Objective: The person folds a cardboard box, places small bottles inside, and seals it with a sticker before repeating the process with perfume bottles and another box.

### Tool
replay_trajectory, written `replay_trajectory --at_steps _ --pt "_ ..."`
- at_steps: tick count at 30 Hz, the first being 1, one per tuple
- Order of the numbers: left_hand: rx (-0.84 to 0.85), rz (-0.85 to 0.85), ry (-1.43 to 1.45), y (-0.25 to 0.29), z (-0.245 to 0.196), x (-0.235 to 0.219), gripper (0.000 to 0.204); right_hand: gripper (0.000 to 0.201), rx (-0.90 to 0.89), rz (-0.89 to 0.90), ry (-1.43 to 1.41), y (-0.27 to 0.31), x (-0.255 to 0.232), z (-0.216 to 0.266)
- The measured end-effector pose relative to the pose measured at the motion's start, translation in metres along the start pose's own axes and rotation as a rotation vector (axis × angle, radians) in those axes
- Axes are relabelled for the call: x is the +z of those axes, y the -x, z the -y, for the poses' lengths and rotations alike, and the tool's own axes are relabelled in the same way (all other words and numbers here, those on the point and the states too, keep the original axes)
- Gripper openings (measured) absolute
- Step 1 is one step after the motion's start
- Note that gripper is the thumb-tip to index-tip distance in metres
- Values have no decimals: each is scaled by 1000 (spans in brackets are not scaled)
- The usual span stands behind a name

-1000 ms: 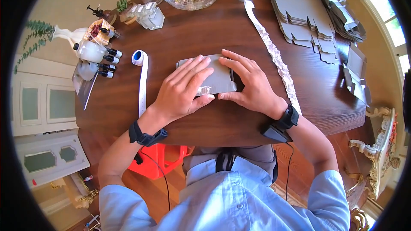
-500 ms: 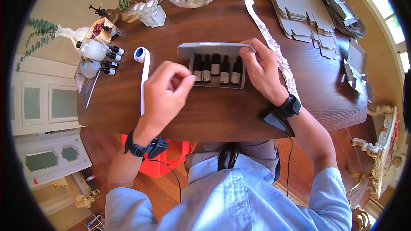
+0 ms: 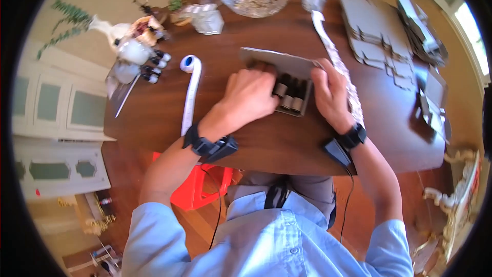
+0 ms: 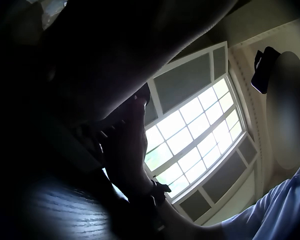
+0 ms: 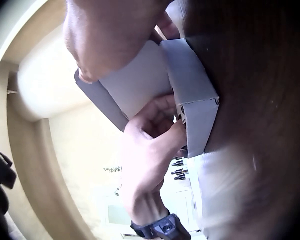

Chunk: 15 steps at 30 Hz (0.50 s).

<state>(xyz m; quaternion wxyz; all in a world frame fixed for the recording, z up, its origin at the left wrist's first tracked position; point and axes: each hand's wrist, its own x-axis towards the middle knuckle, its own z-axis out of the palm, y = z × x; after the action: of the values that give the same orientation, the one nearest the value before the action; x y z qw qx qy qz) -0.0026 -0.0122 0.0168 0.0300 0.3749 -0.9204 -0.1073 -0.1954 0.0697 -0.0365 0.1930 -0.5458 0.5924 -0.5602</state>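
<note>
A small grey cardboard box stands on the table with its lid raised. Inside sit several dark bottles with pale labels. My left hand reaches into the box's left part, its fingertips hidden behind the wall and lid. In the right wrist view, that left hand has its thumb and curled fingers down inside; I cannot tell whether they hold a bottle. At the lid's right corner, my right hand pinches the edge between thumb and fingers. The left wrist view is mostly dark.
Left of the box lies a roll of white tape with its end pulled out. A crumpled paper strip runs along the right, near flattened boxes. At the back stand a glass bowl and a plastic cup.
Both hands lay over the closed box; then the lid came up, showing the bottles. My left hand has since moved right into the box, while the right keeps hold of the lid.
</note>
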Motion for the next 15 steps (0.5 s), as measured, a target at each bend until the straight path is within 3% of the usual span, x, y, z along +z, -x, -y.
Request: replay_trajectory --at_steps 2,5,7,8,11,15 --pt "-77 154 -25 -3 1 -3 40 22 -9 24 -10 1 1 -5" --pt "-103 63 30 5 11 5 40 25 -30 54 37 2 -1 -4" --pt "49 -285 321 12 22 14 39 25 -44 62 42 3 -2 3" --pt "37 -295 314 17 21 7 39 25 -27 74 54 3 -2 3" --pt "-97 -413 712 37 22 -12 35 26 -50 65 70 4 -2 -2" --pt "-183 -636 930 73 69 -26 36 30 -47 59 92 4 -1 -5"
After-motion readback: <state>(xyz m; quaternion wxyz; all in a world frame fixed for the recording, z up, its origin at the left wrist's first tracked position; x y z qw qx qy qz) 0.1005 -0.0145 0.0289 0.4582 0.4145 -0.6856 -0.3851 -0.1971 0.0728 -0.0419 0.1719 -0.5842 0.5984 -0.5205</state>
